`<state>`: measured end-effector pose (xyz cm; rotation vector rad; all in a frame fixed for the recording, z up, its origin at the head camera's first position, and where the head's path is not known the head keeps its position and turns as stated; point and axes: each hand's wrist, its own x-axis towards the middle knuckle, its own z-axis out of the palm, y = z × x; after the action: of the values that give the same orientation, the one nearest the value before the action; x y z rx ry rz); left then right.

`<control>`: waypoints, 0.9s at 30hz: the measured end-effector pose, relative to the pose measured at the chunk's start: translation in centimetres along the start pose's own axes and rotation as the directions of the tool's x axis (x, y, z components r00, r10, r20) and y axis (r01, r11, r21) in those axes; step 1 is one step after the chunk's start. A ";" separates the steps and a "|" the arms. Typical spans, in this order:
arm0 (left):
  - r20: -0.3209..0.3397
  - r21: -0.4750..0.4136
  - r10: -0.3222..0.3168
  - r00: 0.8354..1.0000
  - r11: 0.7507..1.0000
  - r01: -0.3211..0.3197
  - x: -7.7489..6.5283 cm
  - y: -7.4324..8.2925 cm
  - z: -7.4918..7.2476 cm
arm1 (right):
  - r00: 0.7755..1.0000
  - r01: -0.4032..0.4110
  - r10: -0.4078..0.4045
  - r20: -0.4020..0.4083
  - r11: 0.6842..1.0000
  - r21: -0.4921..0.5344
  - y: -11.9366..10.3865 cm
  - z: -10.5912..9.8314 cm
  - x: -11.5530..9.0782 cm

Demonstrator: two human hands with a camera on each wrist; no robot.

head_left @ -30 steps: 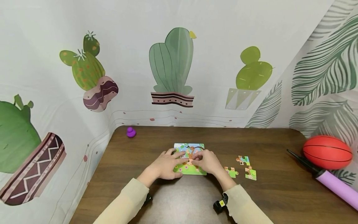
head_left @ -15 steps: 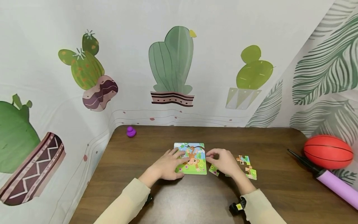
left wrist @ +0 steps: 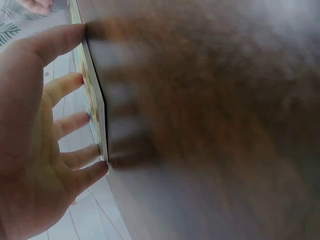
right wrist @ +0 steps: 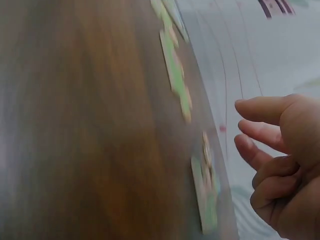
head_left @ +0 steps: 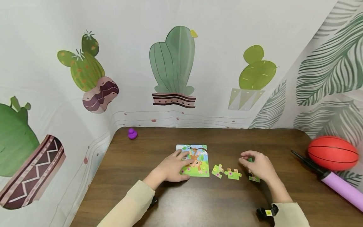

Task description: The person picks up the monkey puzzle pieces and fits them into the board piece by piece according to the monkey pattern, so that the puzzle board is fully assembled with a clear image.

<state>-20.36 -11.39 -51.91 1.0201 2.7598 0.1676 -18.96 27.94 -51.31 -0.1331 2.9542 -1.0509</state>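
A square picture board (head_left: 202, 154) with a hanging monkey lies mid-table. My left hand (head_left: 172, 167) rests on its left part with fingers spread; in the left wrist view the fingertips touch the board along its edge (left wrist: 101, 117). My right hand (head_left: 258, 164) hovers above the loose jigsaw pieces on the right, its fingers slightly bent and apart with nothing between them. It partly covers a blue-green piece (head_left: 250, 160) and a green one (head_left: 254, 179). Two more jigsaw pieces lie between board and hand, one tilted (head_left: 217, 171) and one green (head_left: 233, 174).
A purple rubber duck (head_left: 132, 133) sits at the table's back left corner. On the right are a red ball (head_left: 333, 153) and a pump with a lilac barrel (head_left: 343, 190). A cactus-print cloth (head_left: 215, 63) hangs behind the brown table (head_left: 170, 205).
My right hand has moved right from the board, leaving a tilted jigsaw piece beside it, and is now over the far right pieces. My left hand has stayed on the board.
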 end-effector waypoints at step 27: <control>0.014 -0.006 -0.011 1.000 1.000 0.012 -0.1 -0.1 0.0 | 0.985 -0.151 0.155 0.070 0.987 -0.063 3.2 -1.2 -0.5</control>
<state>-20.28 -11.52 -51.93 1.0001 2.7510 0.1661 -18.76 31.22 -52.40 0.0526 2.8747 -0.9211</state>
